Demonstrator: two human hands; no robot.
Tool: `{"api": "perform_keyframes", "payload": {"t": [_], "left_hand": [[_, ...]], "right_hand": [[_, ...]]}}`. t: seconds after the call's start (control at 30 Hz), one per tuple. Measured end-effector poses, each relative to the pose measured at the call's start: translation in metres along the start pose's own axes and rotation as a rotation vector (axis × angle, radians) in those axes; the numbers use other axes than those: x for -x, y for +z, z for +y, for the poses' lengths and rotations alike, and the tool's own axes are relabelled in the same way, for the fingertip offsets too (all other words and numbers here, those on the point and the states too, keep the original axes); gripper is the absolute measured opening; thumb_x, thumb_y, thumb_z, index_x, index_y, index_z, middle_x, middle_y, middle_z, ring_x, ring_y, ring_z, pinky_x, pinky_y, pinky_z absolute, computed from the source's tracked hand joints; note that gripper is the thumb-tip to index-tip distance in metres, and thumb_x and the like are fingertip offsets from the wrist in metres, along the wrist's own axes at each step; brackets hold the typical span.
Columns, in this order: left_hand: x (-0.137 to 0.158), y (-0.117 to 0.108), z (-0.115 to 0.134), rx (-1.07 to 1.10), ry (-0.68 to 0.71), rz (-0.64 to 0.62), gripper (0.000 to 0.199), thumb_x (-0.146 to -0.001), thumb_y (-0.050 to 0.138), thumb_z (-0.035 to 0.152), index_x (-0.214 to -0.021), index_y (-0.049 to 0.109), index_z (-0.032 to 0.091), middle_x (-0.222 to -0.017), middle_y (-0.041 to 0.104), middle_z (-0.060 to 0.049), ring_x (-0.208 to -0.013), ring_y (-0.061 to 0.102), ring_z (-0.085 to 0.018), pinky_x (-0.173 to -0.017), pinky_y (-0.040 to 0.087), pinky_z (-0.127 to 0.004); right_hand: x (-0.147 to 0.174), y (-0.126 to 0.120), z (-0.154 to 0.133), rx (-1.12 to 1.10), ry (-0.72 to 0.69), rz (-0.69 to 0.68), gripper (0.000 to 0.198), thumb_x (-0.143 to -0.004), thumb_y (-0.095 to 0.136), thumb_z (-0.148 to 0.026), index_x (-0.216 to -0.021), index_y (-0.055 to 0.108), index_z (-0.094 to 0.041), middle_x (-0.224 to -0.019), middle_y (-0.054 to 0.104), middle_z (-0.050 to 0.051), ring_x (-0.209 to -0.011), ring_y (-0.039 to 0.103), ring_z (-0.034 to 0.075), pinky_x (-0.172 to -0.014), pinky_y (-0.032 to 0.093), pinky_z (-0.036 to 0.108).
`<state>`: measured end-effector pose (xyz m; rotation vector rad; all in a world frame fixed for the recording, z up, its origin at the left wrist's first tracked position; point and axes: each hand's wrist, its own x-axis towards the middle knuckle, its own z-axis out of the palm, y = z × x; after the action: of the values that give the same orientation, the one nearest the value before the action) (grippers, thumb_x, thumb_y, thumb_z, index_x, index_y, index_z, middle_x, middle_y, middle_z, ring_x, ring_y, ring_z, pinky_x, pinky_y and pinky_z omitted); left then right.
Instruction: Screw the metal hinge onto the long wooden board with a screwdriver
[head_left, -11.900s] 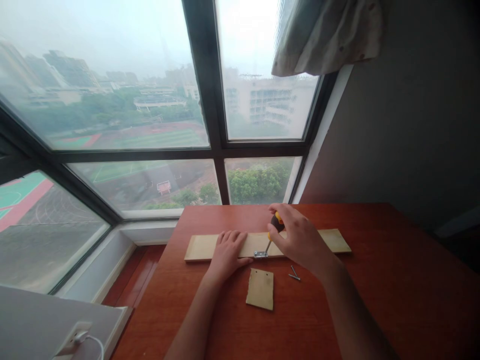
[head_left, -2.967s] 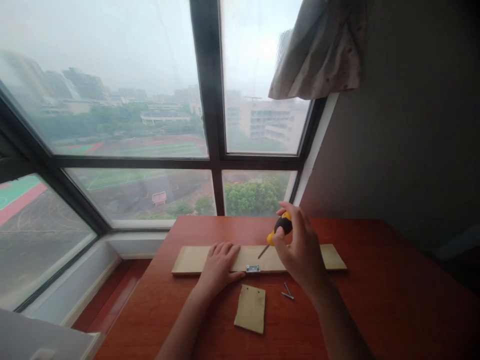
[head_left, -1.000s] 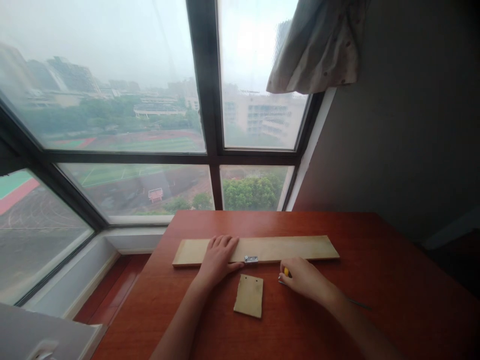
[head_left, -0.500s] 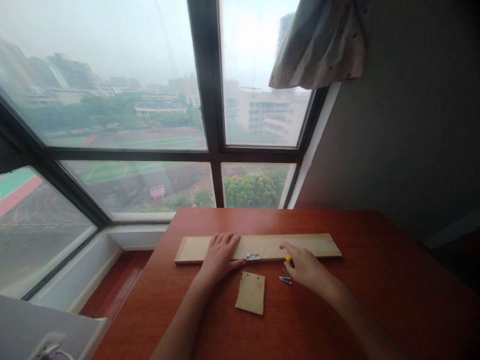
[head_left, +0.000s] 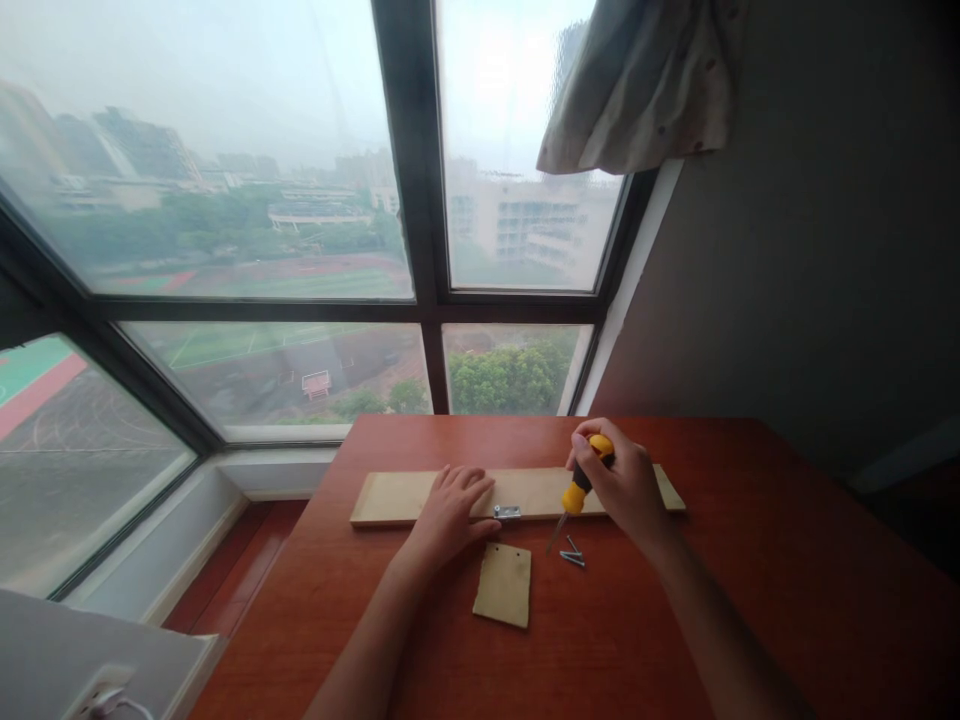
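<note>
My left hand (head_left: 454, 508) lies with its fingers spread over a long pale wooden board (head_left: 397, 497), its thumb by the front edge. Close to that thumb, a small metal bracket (head_left: 508, 513) sits at the board's front edge. My right hand (head_left: 619, 475) is closed around the handle of a yellow and black screwdriver (head_left: 576, 495), held above the board's right part. The screwdriver's shaft slants down and left, its tip in front of the board. Several screws (head_left: 573, 555) lie on the table just right of the tip. A small wooden piece (head_left: 502, 585) with two holes lies nearer me.
The reddish-brown wooden table (head_left: 600, 640) carries all these things. Behind it stand large windows with a dark frame (head_left: 431, 308). A curtain (head_left: 637, 100) hangs at upper right beside a grey wall (head_left: 787, 250). A socket with a plug (head_left: 105, 697) is at lower left.
My right hand has risen from beside the screws with the screwdriver, which now points down toward the table. My left hand has shifted slightly right along the board, toward the bracket.
</note>
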<state>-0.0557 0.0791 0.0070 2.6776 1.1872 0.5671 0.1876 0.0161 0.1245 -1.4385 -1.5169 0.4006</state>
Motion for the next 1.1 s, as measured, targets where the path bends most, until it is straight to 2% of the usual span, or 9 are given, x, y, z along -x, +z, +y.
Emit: {"api": "perform_keyframes", "payload": {"t": [0.17,0.43,0.67,0.8,0.97,1.03,1.1], "left_hand": [[-0.001,-0.002,0.002,0.045,0.005,-0.002,0.051,-0.071,0.076,0.037,-0.118,0.059,0.028,-0.124,0.057,-0.007,-0.115,0.051,-0.028,-0.102,0.037,-0.044],[-0.001,-0.005,0.006,0.050,-0.007,-0.019,0.046,-0.071,0.077,0.035,-0.113,0.060,0.027,-0.125,0.057,-0.007,-0.116,0.051,-0.028,-0.101,0.038,-0.043],[0.000,-0.004,0.005,0.054,-0.026,-0.014,0.049,-0.070,0.077,0.035,-0.115,0.061,0.028,-0.128,0.056,-0.007,-0.118,0.050,-0.028,-0.101,0.038,-0.044],[-0.001,-0.005,0.007,0.078,-0.025,-0.009,0.049,-0.070,0.077,0.036,-0.116,0.061,0.028,-0.127,0.056,-0.007,-0.116,0.052,-0.028,-0.100,0.038,-0.043],[-0.001,-0.007,0.009,0.112,-0.042,-0.012,0.041,-0.073,0.074,0.033,-0.112,0.063,0.027,-0.108,0.059,-0.005,-0.095,0.058,-0.023,-0.085,0.045,-0.035],[-0.001,-0.007,0.009,0.119,-0.054,-0.020,0.038,-0.074,0.073,0.034,-0.110,0.064,0.027,-0.101,0.060,-0.004,-0.088,0.059,-0.021,-0.081,0.045,-0.033],[0.000,-0.007,0.008,0.120,-0.060,-0.030,0.035,-0.074,0.072,0.034,-0.108,0.065,0.027,-0.097,0.060,-0.004,-0.085,0.058,-0.020,-0.078,0.044,-0.031]], "right_hand": [[-0.003,0.014,-0.008,-0.053,-0.078,0.023,0.023,-0.090,0.050,-0.044,-0.084,0.054,-0.023,-0.072,0.070,0.000,-0.063,0.064,0.015,-0.063,0.048,0.024],[-0.015,0.041,-0.007,0.018,-0.073,0.034,0.031,-0.089,0.047,-0.053,-0.084,0.053,-0.023,-0.073,0.068,0.002,-0.066,0.065,0.016,-0.067,0.049,0.026],[-0.015,0.046,-0.005,0.082,-0.113,-0.004,0.028,-0.091,0.045,-0.049,-0.085,0.052,-0.023,-0.072,0.067,0.001,-0.064,0.062,0.015,-0.065,0.046,0.024],[-0.016,0.041,-0.018,0.256,-0.170,-0.045,0.028,-0.092,0.043,-0.048,-0.086,0.052,-0.022,-0.071,0.065,0.001,-0.064,0.062,0.015,-0.063,0.042,0.024],[-0.023,0.034,-0.049,0.723,-0.194,-0.194,0.033,-0.091,0.043,-0.050,-0.093,0.055,-0.020,-0.071,0.066,0.005,-0.064,0.063,0.021,-0.057,0.036,0.027],[-0.026,0.031,-0.058,0.779,-0.223,-0.272,0.028,-0.092,0.043,-0.045,-0.098,0.055,-0.019,-0.076,0.067,0.006,-0.067,0.064,0.021,-0.058,0.035,0.027],[-0.028,0.028,-0.063,0.741,-0.274,-0.347,0.024,-0.090,0.046,-0.035,-0.107,0.054,-0.021,-0.086,0.069,0.006,-0.072,0.064,0.020,-0.061,0.035,0.027]]}}
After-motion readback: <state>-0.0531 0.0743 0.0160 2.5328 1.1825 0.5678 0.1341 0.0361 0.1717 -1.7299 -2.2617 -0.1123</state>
